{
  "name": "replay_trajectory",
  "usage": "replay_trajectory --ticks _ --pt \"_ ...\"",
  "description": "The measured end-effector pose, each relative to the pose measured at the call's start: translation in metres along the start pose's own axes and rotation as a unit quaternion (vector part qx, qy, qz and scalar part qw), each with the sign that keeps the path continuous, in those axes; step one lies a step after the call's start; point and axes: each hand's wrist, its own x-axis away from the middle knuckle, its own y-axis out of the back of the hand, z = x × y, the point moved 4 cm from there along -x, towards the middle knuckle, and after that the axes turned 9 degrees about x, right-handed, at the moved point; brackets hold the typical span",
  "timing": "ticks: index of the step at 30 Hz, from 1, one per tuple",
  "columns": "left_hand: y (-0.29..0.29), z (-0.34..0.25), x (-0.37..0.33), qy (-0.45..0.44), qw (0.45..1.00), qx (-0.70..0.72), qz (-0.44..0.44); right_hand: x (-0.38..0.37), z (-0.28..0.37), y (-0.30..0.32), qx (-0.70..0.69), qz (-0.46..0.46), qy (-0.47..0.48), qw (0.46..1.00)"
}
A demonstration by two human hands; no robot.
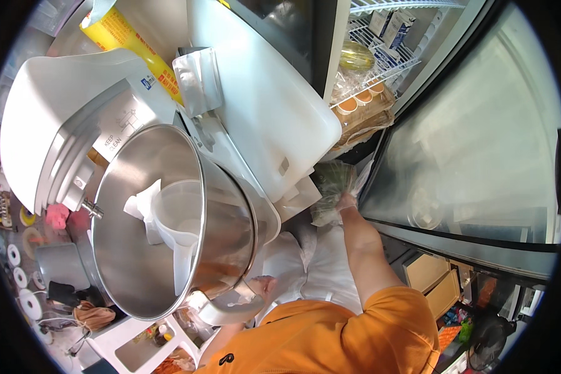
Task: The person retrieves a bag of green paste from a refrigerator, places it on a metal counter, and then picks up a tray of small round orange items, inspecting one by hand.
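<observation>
My right hand (347,201) reaches down to a clear plastic bag (334,187) with something green inside, beside the open fridge. The fingers are closed on the bag's gathered top. My left hand (265,287) is low by the bowl's handle (230,310), partly hidden behind it. Its fingers are too covered to read, and whether it touches anything does not show. Next to it stands a large steel mixer bowl (121,249), with a translucent plastic jug (179,202) and a crumpled white piece (144,206) in it.
The tilted white mixer head (62,106) overhangs the bowl. A white plastic lid or board (274,118) leans beside it, near a yellow roll (131,47). At right the fridge's glass door (474,143) stands open; wire shelves (405,65) hold packages above a brown carton (368,118).
</observation>
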Motion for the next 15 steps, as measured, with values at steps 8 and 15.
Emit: replay_trajectory --ticks 8,15 --pt "0.003 -0.002 0.018 0.022 1.0 0.011 0.002 0.081 0.029 0.033 -0.125 -0.01 -0.007 0.992" --pt "0.021 0.0 0.018 -0.056 0.998 -0.036 0.007 0.105 0.031 0.045 -0.843 0.017 -0.296 0.448"
